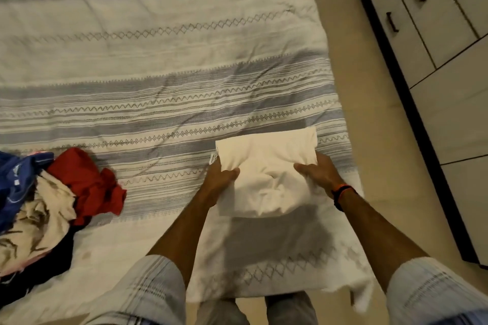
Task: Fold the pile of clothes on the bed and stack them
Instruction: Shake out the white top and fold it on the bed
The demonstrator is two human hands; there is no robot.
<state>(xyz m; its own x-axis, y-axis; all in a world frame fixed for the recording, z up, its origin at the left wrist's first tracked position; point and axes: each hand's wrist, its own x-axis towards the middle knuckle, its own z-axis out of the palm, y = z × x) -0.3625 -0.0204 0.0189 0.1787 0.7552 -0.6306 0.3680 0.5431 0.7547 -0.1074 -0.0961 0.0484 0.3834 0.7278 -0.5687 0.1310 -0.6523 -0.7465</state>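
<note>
A folded white garment is held a little above the bed near its right edge, casting a shadow beneath it. My left hand grips its left side, thumb on top. My right hand grips its right side, thumb on top as well. At the left edge of the bed lies the unfolded pile: a red piece, a blue piece, a cream patterned piece and something dark underneath.
The bed wears a white bedspread with grey-blue stripes and wide bare room beyond the garment. Beige floor runs along its right side. White drawers with dark handles stand at the far right.
</note>
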